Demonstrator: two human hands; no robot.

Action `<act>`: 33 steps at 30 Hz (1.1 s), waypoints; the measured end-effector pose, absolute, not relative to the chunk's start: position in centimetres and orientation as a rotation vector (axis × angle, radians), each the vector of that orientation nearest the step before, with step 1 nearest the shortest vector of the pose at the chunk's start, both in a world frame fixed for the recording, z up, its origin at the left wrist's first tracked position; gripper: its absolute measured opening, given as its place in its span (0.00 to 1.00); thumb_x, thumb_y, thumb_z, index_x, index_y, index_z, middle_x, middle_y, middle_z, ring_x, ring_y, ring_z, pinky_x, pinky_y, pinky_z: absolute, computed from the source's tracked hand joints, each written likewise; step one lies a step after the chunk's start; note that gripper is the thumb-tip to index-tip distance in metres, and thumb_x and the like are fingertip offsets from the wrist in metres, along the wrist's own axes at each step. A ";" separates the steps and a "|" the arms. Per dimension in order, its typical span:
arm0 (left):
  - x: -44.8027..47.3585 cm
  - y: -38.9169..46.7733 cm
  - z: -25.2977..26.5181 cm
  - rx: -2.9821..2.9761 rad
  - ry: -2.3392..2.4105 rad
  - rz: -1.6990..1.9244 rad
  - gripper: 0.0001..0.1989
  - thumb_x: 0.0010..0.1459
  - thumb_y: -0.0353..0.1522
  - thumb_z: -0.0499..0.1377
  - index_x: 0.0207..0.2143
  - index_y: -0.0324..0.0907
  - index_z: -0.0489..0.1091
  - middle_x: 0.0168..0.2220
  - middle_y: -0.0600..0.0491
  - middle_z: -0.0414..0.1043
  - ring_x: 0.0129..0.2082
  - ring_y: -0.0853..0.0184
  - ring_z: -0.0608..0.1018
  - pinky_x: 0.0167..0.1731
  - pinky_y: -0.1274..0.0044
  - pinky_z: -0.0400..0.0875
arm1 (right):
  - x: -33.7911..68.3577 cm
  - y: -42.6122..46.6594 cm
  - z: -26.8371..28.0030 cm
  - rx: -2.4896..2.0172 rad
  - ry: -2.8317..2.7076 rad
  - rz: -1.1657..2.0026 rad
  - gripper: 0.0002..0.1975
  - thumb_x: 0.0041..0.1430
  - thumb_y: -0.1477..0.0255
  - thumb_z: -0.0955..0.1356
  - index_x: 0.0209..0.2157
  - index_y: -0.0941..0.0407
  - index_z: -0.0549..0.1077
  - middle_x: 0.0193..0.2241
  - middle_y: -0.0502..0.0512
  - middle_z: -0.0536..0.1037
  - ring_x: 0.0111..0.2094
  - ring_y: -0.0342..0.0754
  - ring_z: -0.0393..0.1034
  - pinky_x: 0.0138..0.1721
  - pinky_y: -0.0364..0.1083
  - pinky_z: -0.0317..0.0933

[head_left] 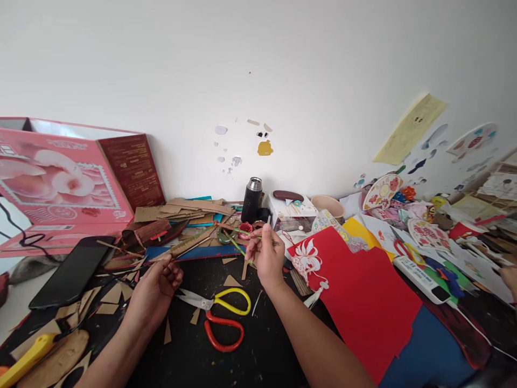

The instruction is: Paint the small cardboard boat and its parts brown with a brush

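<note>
My left hand (155,285) is closed, fingertips at the near end of a long brown-green cardboard strip (191,245). My right hand (266,256) is closed too, its thumb pointing up, pinching a thin green stick (239,245). The stick's far end reaches toward the strip; I cannot tell whether they touch. Below, between my hands, scissors (208,304) lie part open on the black tabletop, with one yellow and one red handle. Small paint pots (244,230) stand just beyond my right hand.
A pink box (64,178) and a dark phone (72,272) are at left. A black thermos (252,202) stands by the wall, near stacked cardboard (189,209). Red paper (363,302) and a power bank (422,280) lie at right. Another person's hand (509,277) shows at the right edge.
</note>
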State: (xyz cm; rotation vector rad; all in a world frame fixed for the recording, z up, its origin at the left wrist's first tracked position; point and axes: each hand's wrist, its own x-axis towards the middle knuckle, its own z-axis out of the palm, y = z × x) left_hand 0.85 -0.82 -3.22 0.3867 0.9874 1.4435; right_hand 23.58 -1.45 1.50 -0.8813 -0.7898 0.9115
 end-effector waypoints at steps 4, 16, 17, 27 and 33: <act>0.9 -0.9 -3.2 0.376 0.998 1.445 0.11 0.52 0.32 0.72 0.31 0.44 0.72 0.24 0.58 0.68 0.24 0.70 0.71 0.22 0.81 0.68 | 24.0 -2.1 1.1 -0.898 -0.725 0.920 0.36 0.55 0.33 0.74 0.27 0.55 0.74 0.14 0.47 0.72 0.11 0.42 0.64 0.12 0.40 0.52; 1.1 -0.9 -3.1 0.424 1.000 1.456 0.14 0.51 0.33 0.72 0.31 0.45 0.69 0.24 0.60 0.66 0.22 0.71 0.69 0.20 0.80 0.61 | 22.4 -4.7 0.2 -0.868 -0.750 1.038 0.34 0.59 0.36 0.74 0.28 0.56 0.75 0.15 0.48 0.73 0.11 0.42 0.64 0.12 0.40 0.51; 1.1 -0.9 -2.9 0.413 1.009 1.457 0.13 0.51 0.33 0.72 0.31 0.45 0.69 0.24 0.60 0.66 0.22 0.71 0.69 0.20 0.80 0.61 | 22.2 -4.5 0.2 -0.868 -0.764 1.051 0.34 0.59 0.36 0.74 0.28 0.56 0.76 0.16 0.48 0.73 0.11 0.42 0.64 0.12 0.40 0.51; 0.9 -0.8 -2.4 0.338 0.988 1.437 0.09 0.52 0.31 0.69 0.32 0.44 0.71 0.23 0.60 0.66 0.20 0.72 0.68 0.18 0.82 0.63 | 19.2 -4.4 0.6 -0.818 -0.857 1.187 0.36 0.61 0.35 0.71 0.31 0.57 0.80 0.18 0.53 0.78 0.12 0.43 0.69 0.14 0.39 0.52; 0.7 -0.8 -2.5 0.325 0.966 1.447 0.07 0.57 0.30 0.67 0.31 0.43 0.71 0.23 0.59 0.67 0.19 0.72 0.69 0.18 0.82 0.64 | 19.0 -3.8 -0.9 -0.822 -0.813 1.257 0.35 0.61 0.36 0.72 0.29 0.58 0.79 0.16 0.51 0.75 0.11 0.42 0.66 0.13 0.39 0.52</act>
